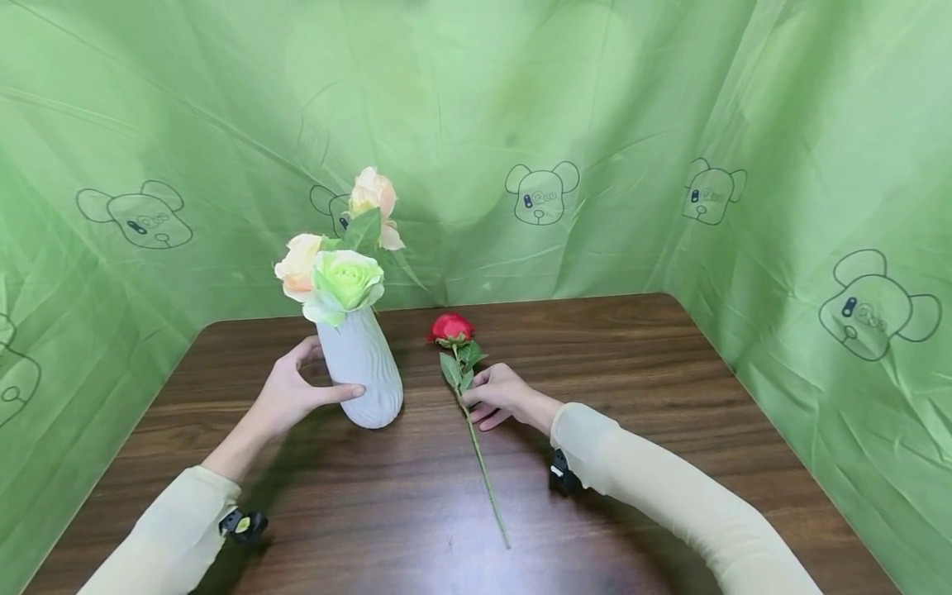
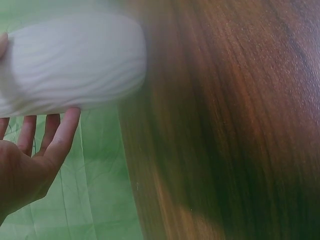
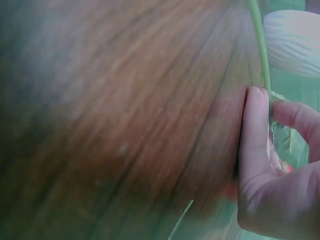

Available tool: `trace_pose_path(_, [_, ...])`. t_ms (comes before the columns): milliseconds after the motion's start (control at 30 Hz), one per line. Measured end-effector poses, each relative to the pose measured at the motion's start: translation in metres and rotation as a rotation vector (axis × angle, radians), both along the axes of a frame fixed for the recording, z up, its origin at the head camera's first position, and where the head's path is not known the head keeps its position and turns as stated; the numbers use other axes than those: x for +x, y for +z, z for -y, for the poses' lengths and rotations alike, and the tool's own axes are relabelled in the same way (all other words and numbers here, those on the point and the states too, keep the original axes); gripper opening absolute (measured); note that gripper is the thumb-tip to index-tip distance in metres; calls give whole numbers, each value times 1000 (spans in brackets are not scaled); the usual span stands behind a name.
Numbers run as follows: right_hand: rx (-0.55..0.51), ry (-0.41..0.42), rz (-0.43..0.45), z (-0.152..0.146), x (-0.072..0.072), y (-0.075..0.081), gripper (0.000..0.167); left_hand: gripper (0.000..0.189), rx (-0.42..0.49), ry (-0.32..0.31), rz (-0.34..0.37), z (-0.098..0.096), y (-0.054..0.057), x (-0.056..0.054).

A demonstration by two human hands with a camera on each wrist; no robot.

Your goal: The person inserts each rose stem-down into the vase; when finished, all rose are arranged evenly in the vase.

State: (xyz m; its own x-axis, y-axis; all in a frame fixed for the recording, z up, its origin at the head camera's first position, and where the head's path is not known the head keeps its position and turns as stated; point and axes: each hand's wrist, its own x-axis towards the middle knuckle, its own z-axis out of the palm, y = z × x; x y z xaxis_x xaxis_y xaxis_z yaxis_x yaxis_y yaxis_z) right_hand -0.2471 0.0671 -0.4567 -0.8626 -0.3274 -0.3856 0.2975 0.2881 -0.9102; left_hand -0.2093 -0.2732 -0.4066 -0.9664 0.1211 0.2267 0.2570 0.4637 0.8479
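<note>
A white vase (image 1: 363, 368) with wavy ridges stands on the table, holding two peach roses (image 1: 373, 197) and a pale green rose (image 1: 346, 279). My left hand (image 1: 301, 387) grips the vase, its thumb across the front and its fingers around the far left side. In the left wrist view, fingertips (image 2: 72, 116) touch the vase (image 2: 85, 62). To the right, a red rose (image 1: 451, 328) lies with its long green stem pointing toward me. My right hand (image 1: 502, 395) pinches that stem just below the leaves; the right wrist view has thumb and fingers at the stem (image 3: 260, 42).
The brown wooden table (image 1: 625, 355) has dark grain. A green curtain (image 1: 461, 99) printed with bear-head outlines rises behind the table and along both sides. A black wrist device (image 1: 563, 473) sits at the right cuff and another (image 1: 243, 525) at the left.
</note>
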Motion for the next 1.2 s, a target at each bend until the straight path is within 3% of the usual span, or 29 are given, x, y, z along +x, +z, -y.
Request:
trace_pose_path(300, [-90,69,83,-5,-3,4,21,73,-35,10,-13,2,2,1])
trace_pose_path(533, [-293,99,152,-14,-1,13,14,74,-61,20,-17,4,1,2])
trace_pose_path(800, [-488,155,136,-34,2,44,16,72,-43,17,-15,2,1,2])
trace_pose_path(1033, [-517,117,112,-52,6,76,19,72,-33,10,-11,1,1,2])
trace_pose_path(1200, [-562,100,78,-64,7,89,21,72,-31,6,-10,0,1,1])
